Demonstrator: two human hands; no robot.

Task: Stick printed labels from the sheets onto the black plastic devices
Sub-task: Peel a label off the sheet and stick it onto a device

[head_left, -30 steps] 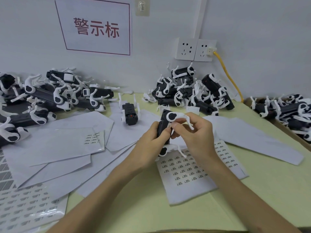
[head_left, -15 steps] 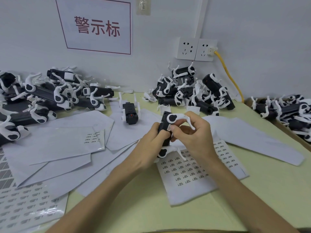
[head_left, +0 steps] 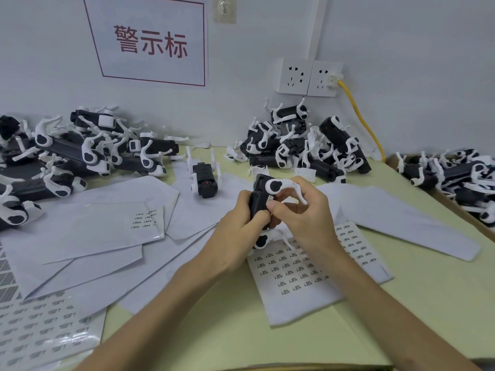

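Observation:
A black plastic device (head_left: 259,202) with white curved arms is held upright above the table's middle. My left hand (head_left: 235,231) grips its body from the left. My right hand (head_left: 300,212) holds its right side, and the thumb presses a small white label (head_left: 269,200) against the black face. Under both hands lies a label sheet (head_left: 300,274) with rows of small printed labels. Another black device (head_left: 205,180) stands alone on the papers behind.
Piles of black-and-white devices lie at the back left (head_left: 67,156), back centre (head_left: 302,145) and in a box at the right (head_left: 455,178). Loose white sheets (head_left: 88,228) cover the left of the green table. A glossy label sheet (head_left: 42,330) sits front left. A yellow cable (head_left: 361,121) hangs from the wall socket.
The device has tipped slightly in my hands and my right thumb has slid onto the label on its side. Both hands stay in the same spot.

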